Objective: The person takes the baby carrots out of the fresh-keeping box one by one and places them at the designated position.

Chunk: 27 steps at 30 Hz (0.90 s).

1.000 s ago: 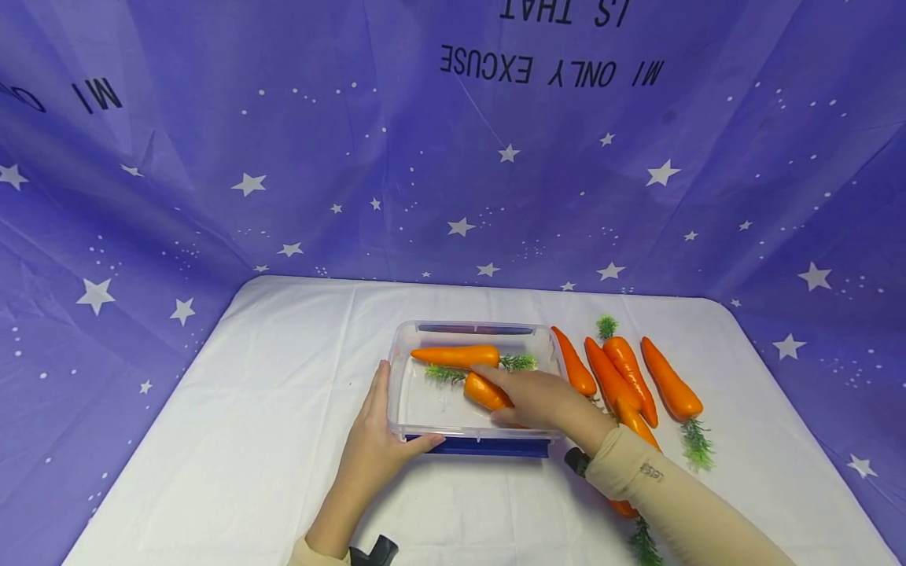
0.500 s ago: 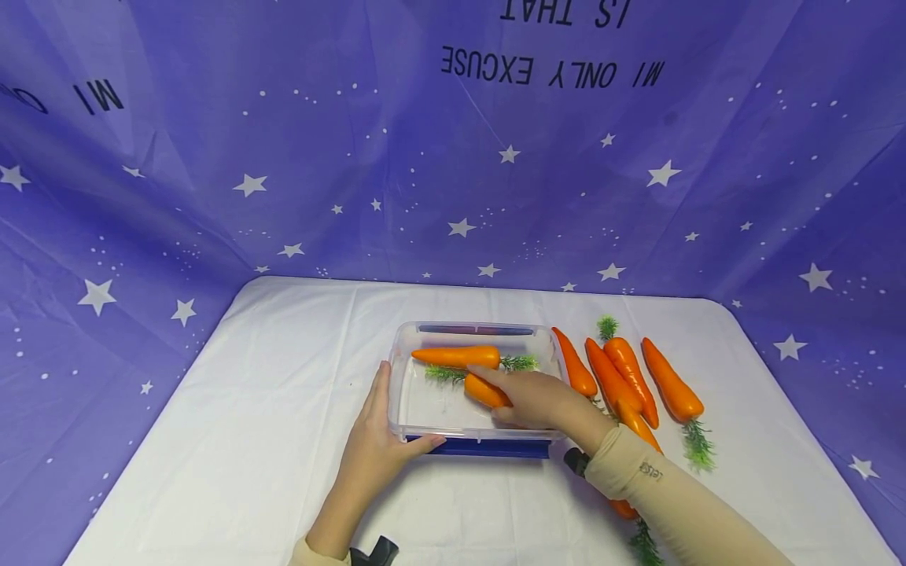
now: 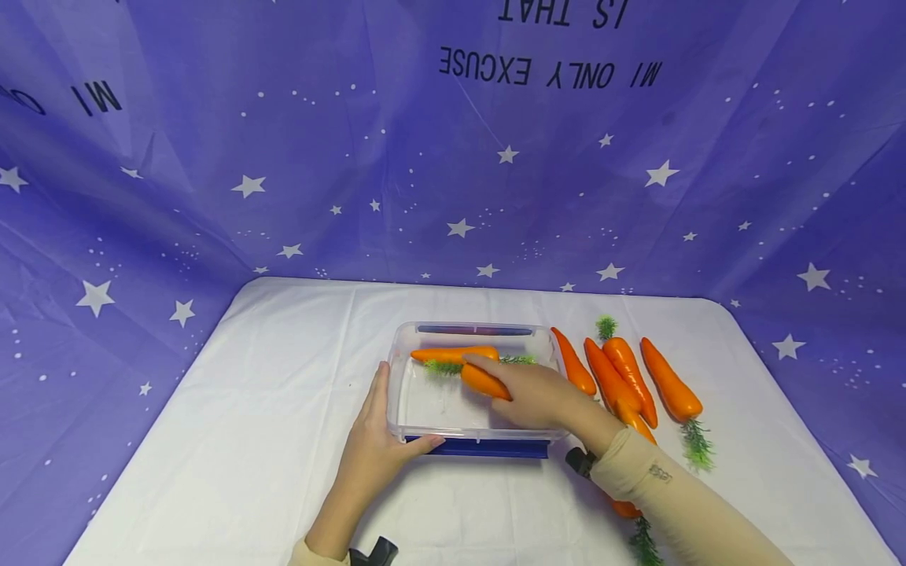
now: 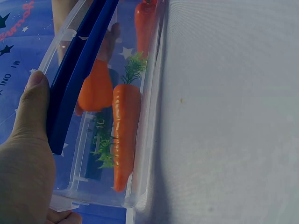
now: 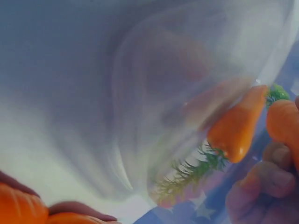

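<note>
A clear plastic box (image 3: 399,397) with a blue lid edge sits mid-table. Inside at the far side lies one carrot (image 3: 453,354) (image 4: 124,135) with green leaves. My right hand (image 3: 538,395) reaches into the box and grips a second carrot (image 3: 484,381) (image 4: 96,86), held just beside the first. My left hand (image 3: 375,448) holds the box's near left corner, thumb (image 4: 32,100) on the blue rim. The right wrist view is blurred, showing a carrot (image 5: 236,126) through the clear wall.
Several more carrots (image 3: 623,373) lie on the white cloth (image 3: 248,440) right of the box; one (image 3: 626,509) is partly under my right sleeve. A starred purple backdrop (image 3: 212,157) closes in the table at the back and both sides.
My right hand has moved the held carrot a little further into the box, up against the first carrot. The left hand and box have stayed put.
</note>
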### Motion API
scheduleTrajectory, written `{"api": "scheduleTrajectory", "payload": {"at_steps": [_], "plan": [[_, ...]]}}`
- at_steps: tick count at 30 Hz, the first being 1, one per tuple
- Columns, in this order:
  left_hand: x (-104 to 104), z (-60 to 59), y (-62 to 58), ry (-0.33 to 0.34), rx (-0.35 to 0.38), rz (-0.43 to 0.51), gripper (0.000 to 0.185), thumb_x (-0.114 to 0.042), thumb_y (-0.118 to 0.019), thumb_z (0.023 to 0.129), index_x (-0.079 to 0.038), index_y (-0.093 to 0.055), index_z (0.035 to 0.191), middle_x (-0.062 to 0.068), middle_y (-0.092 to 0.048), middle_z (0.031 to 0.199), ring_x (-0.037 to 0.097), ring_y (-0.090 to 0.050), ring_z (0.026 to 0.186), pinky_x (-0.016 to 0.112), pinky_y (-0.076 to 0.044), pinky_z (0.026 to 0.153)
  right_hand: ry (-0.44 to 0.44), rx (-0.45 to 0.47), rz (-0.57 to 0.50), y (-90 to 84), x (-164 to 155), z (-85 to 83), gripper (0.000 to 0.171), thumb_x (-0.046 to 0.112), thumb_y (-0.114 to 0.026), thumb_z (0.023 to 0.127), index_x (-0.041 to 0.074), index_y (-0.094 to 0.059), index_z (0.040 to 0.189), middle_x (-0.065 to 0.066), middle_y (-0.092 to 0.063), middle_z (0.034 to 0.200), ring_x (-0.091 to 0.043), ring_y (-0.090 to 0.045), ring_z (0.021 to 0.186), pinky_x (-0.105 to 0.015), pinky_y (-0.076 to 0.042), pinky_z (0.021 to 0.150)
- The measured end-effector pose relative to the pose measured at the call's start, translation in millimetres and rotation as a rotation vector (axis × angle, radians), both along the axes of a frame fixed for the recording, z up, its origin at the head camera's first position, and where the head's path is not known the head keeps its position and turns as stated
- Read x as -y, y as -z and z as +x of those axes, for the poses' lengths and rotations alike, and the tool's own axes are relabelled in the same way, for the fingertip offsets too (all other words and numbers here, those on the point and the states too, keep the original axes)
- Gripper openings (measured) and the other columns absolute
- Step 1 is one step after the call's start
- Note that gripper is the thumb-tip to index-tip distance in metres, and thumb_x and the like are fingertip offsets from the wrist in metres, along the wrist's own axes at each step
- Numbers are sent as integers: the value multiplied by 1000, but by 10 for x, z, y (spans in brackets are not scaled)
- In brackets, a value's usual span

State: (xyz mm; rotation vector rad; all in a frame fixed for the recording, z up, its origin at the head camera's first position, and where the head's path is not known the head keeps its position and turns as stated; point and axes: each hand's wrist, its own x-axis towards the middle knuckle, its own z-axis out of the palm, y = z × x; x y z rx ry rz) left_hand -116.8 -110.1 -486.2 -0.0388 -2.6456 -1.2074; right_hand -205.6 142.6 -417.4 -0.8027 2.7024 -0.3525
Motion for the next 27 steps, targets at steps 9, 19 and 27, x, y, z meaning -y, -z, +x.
{"api": "scheduleTrajectory", "payload": {"at_steps": [9,19,27], "plan": [[-4,4,0,-8,-17,-8,136,-68,-84,59,-8,-15,160,17,-23,164,34,-32,148,53,-34,116,11,-63,-52,-187,-42,56,73,40,-60,94,60,-17,150,6,-65,115,-14,-58,82,-36,-49,74],[-1,-1,-5,-6,5,-1,136,-68,-84,60,-11,-13,160,15,-22,165,32,-30,149,52,-32,118,65,-134,-172,-372,-146,152,74,40,-62,95,53,-18,153,4,-51,73,-13,-47,55,-29,-41,51],[0,-3,-5,-3,17,7,136,-68,-84,60,-11,-12,160,14,-20,165,32,-29,150,52,-31,118,146,-154,-161,-488,-339,264,72,49,-59,96,54,-16,153,3,-52,68,-13,-47,52,-28,-41,48]]}}
